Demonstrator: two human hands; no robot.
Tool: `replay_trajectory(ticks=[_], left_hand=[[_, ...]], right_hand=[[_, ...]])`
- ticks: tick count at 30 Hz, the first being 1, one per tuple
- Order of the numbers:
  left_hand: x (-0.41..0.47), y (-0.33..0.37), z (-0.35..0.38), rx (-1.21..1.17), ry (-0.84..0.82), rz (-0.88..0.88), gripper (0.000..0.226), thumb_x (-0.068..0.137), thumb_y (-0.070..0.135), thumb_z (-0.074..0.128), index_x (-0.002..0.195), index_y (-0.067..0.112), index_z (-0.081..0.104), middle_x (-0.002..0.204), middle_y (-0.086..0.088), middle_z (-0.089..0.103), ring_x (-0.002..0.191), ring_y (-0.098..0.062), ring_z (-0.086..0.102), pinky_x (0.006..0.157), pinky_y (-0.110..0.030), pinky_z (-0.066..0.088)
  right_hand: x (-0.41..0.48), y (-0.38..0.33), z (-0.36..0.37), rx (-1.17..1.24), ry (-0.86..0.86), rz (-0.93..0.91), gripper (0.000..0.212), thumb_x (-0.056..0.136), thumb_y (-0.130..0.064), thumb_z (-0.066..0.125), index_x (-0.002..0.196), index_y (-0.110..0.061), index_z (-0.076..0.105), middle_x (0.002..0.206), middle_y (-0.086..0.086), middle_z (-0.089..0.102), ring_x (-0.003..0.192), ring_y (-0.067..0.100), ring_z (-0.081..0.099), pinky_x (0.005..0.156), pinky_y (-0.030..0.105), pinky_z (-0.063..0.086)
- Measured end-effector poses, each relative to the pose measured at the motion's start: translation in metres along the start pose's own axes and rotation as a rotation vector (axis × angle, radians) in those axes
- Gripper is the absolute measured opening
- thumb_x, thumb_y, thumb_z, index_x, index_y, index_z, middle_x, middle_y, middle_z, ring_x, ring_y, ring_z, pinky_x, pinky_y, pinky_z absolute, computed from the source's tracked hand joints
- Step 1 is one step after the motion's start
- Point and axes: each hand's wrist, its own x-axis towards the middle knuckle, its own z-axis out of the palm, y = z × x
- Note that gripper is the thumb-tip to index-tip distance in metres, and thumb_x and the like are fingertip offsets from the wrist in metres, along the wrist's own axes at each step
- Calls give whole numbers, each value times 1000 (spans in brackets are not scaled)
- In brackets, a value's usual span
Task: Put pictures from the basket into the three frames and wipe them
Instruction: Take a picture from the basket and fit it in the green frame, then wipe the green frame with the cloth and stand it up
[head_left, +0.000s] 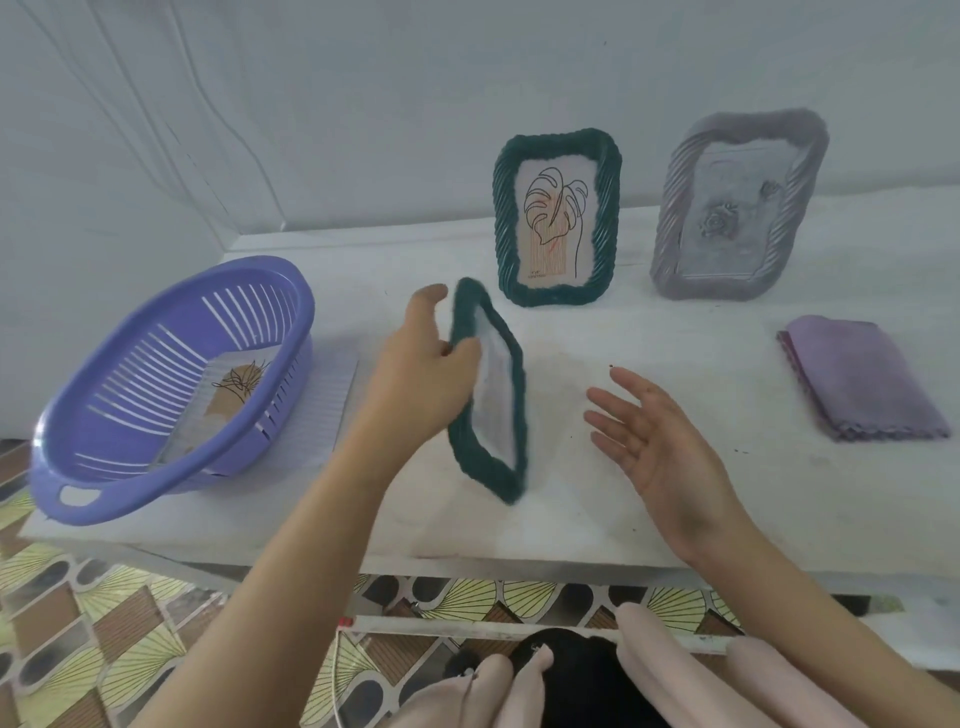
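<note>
While the left hand (421, 374) grips the dark green frame (488, 467) by its upper left edge, thumb on the near side and fingers curled behind the border, the frame stands tilted and nearly edge-on over the middle of the white table (623, 327). Its lower corner is close to the tabletop; contact cannot be determined because of blur. The pale centre panel faces right, and no picture can be made out in it.

The right hand (654, 447) hovers just right of the frame, palm turned towards it, fingers straight and spread, holding nothing.

A purple basket (249, 275) sits at the left of the table and contains one picture (236, 389).

At the back, a second green frame (608, 208) stands upright with a leaf drawing (553, 223) inside. A grey frame (675, 218) stands to its right, showing a rose image (719, 223).

A folded lilac cloth (857, 379) lies in front of the grey frame, at the right side.
</note>
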Motion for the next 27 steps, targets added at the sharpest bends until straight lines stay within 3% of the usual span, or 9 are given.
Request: replay_trajectory(ticks=[5, 8, 11, 14, 16, 18, 20, 23, 27], left_hand=[[5, -27, -2, -345, -144, -165, 47, 90, 0, 43, 129, 26, 45, 70, -3, 62, 48, -10, 56, 44, -21, 46], [2, -49, 13, -526, -187, -192, 48, 91, -2, 42, 130, 26, 46, 78, -4, 65, 57, -12, 60, 48, -23, 48], [-2, -66, 30, -589, -224, -185, 45, 94, 0, 41, 132, 26, 43, 87, -4, 68, 72, -14, 65, 57, -24, 51], [-3, -72, 44, -444, -259, -77, 44, 96, 5, 41, 132, 30, 38, 96, 7, 68, 82, -1, 66, 67, -16, 52], [-1, -75, 53, -303, -266, 26, 45, 96, 11, 43, 136, 31, 34, 109, 16, 64, 97, 9, 60, 81, -14, 49], [3, -81, 60, -154, -254, 102, 50, 93, 28, 47, 140, 32, 32, 129, 13, 54, 119, 5, 47, 102, -26, 41], [8, -87, 65, -3, -262, 161, 55, 91, 35, 46, 143, 34, 27, 144, 6, 41, 136, -7, 29, 114, -33, 24], [8, -88, 69, 179, -215, 195, 53, 96, 30, 42, 145, 28, 22, 153, 0, 25, 143, -10, 6, 115, -27, 9], [11, -89, 71, 289, -191, 306, 48, 98, 25, 40, 144, 20, 27, 154, 0, 12, 143, -13, 0, 114, -25, 1]], right_hand=[[3, 12, -4, -220, -6, 28, 27, 97, -23, 43, 115, -41, 51, 122, -3, 57, 108, 8, 59, 95, 24, 44], [4, 10, -7, -295, 51, -28, 36, 93, -17, 51, 122, -37, 49, 112, -13, 60, 105, 1, 58, 84, 15, 45], [6, 7, -17, -427, 127, -105, 46, 89, -5, 56, 126, -29, 49, 114, -9, 59, 101, -4, 56, 73, 9, 44], [11, 8, -31, -510, 178, -169, 48, 84, 6, 57, 122, -23, 54, 117, -2, 61, 103, 6, 59, 82, 12, 44], [12, 8, -36, -557, 204, -201, 50, 83, 8, 56, 124, -22, 54, 117, -2, 61, 101, 3, 59, 82, 10, 43], [13, 9, -40, -624, 232, -250, 51, 84, 7, 54, 126, -22, 52, 116, -4, 60, 98, -3, 57, 80, 4, 43], [14, 11, -43, -696, 250, -290, 51, 85, 6, 52, 128, -22, 50, 116, -5, 59, 98, -2, 57, 80, -2, 40], [13, 14, -44, -804, 230, -341, 51, 87, 2, 51, 133, -20, 46, 121, -8, 55, 104, 5, 55, 86, -3, 35], [12, 17, -47, -989, 218, -394, 48, 87, -4, 54, 132, -19, 47, 119, -11, 57, 110, 3, 49, 97, 16, 31]])
